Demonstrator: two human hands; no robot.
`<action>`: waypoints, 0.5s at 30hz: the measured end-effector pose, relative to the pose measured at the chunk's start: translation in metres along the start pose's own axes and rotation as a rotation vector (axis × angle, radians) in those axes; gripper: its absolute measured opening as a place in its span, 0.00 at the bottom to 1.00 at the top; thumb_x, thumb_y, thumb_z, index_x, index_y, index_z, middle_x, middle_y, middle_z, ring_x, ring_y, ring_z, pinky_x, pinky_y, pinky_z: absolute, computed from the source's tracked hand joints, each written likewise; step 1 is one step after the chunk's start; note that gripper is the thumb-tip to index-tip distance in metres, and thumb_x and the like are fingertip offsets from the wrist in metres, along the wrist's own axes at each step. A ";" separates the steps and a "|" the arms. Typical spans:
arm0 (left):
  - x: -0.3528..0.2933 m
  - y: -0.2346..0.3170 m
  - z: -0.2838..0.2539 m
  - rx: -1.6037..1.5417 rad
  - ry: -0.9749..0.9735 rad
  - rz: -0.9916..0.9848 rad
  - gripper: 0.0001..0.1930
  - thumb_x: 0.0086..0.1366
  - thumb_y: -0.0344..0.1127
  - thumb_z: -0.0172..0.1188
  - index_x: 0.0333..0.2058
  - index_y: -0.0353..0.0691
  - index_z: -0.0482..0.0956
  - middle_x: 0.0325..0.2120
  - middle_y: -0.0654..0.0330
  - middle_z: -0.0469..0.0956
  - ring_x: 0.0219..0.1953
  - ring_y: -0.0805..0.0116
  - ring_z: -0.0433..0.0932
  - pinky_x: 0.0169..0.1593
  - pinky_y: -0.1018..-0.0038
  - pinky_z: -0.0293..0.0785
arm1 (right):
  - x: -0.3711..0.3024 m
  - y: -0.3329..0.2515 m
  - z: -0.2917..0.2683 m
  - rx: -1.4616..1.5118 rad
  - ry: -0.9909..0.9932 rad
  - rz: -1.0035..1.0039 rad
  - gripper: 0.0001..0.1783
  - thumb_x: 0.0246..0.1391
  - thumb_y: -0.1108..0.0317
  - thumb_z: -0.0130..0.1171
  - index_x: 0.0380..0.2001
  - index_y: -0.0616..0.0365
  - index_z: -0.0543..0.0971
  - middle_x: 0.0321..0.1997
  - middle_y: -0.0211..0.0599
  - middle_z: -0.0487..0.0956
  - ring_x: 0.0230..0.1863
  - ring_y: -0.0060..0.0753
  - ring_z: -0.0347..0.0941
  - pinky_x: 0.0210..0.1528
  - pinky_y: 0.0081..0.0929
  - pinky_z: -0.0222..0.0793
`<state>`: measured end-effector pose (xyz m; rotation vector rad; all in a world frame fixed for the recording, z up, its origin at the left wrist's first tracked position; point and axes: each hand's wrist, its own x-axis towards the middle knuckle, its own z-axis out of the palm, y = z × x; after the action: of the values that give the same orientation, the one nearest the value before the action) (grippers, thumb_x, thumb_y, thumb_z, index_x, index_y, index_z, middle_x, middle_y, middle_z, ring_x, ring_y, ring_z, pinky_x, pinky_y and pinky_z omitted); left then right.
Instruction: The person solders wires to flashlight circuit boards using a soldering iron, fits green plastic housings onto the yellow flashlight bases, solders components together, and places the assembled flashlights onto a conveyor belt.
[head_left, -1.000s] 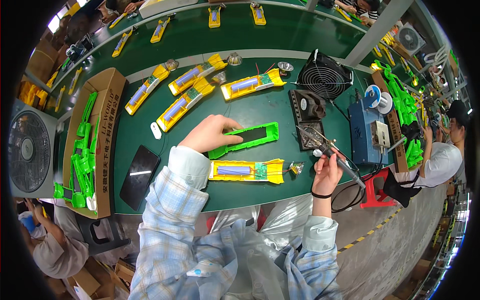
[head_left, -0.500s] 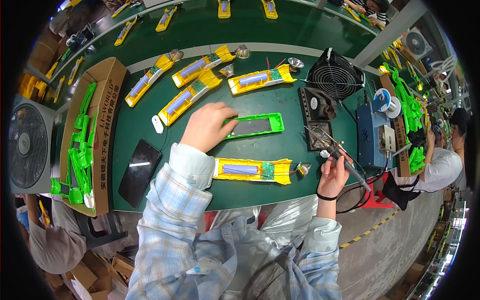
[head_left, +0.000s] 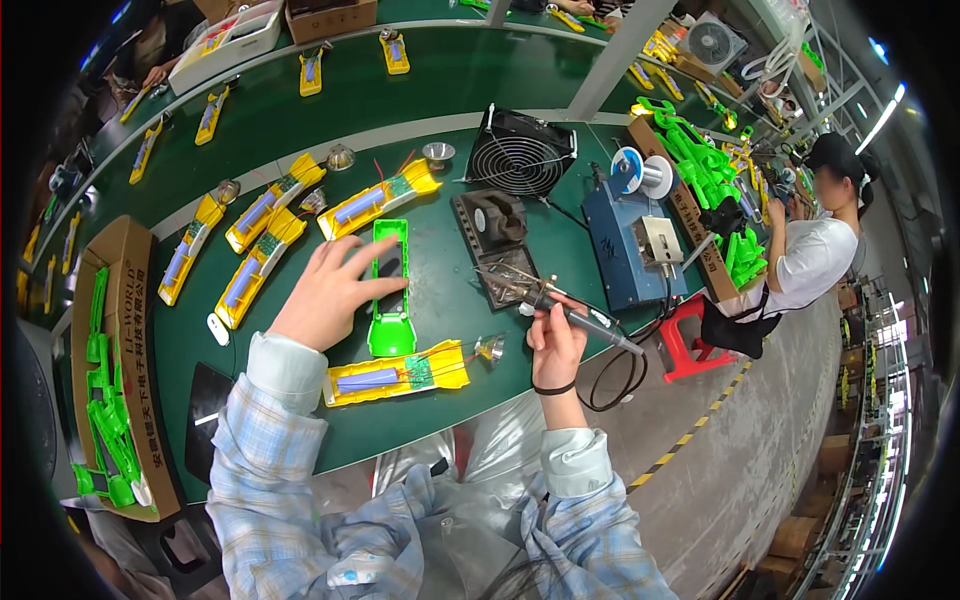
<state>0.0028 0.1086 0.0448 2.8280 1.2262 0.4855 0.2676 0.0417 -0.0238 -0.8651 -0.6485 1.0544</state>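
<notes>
My left hand has its fingers spread, their tips over a long green plastic casing with a dark strip inside. Whether they touch it I cannot tell. The casing lies lengthwise, pointing away from me. In my right hand is a soldering iron, held like a pen with its tip toward the left. Close to the table's front edge a yellow casing holds a blue cylindrical battery and a green circuit board. Thin wires run from it to a small silver reflector.
Several yellow casings with batteries lie behind. A black fan, a dark soldering stand and a blue box with a solder spool stand to the right. Far left are a cardboard box of green parts and a phone.
The green casing has turned from crosswise to lengthwise. My left hand's fingers have spread from their closed hold at its end. The view has swung right; the iron stays in my right hand.
</notes>
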 end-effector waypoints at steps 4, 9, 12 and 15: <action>0.010 -0.009 0.014 -0.101 -0.053 0.080 0.21 0.39 0.19 0.55 0.35 0.48 0.73 0.50 0.62 0.62 0.52 0.56 0.57 0.53 0.63 0.56 | 0.001 0.003 -0.001 0.001 -0.009 0.017 0.11 0.51 0.69 0.47 0.39 0.58 0.66 0.26 0.35 0.68 0.14 0.17 0.55 0.16 0.13 0.51; 0.025 -0.017 0.019 -0.159 -0.062 0.265 0.11 0.37 0.24 0.59 0.21 0.41 0.68 0.42 0.60 0.68 0.49 0.56 0.61 0.51 0.64 0.57 | -0.003 0.002 0.000 -0.010 0.000 0.003 0.11 0.51 0.69 0.47 0.39 0.58 0.66 0.26 0.35 0.68 0.14 0.17 0.55 0.16 0.13 0.50; 0.026 -0.019 0.008 -0.141 -0.219 0.135 0.14 0.35 0.31 0.64 0.18 0.41 0.65 0.32 0.59 0.69 0.42 0.57 0.64 0.48 0.65 0.58 | -0.003 0.004 0.003 0.008 0.014 0.009 0.11 0.51 0.69 0.47 0.39 0.57 0.66 0.26 0.34 0.68 0.14 0.16 0.55 0.16 0.13 0.50; 0.017 -0.018 0.007 -0.104 -0.143 0.081 0.19 0.32 0.43 0.67 0.23 0.40 0.71 0.26 0.58 0.67 0.39 0.60 0.66 0.53 0.65 0.54 | -0.002 0.005 0.005 0.010 0.025 0.004 0.11 0.52 0.68 0.47 0.39 0.57 0.65 0.26 0.34 0.68 0.14 0.16 0.55 0.16 0.13 0.50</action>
<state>0.0025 0.1342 0.0402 2.7778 1.0334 0.3326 0.2607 0.0427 -0.0261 -0.8703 -0.6204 1.0483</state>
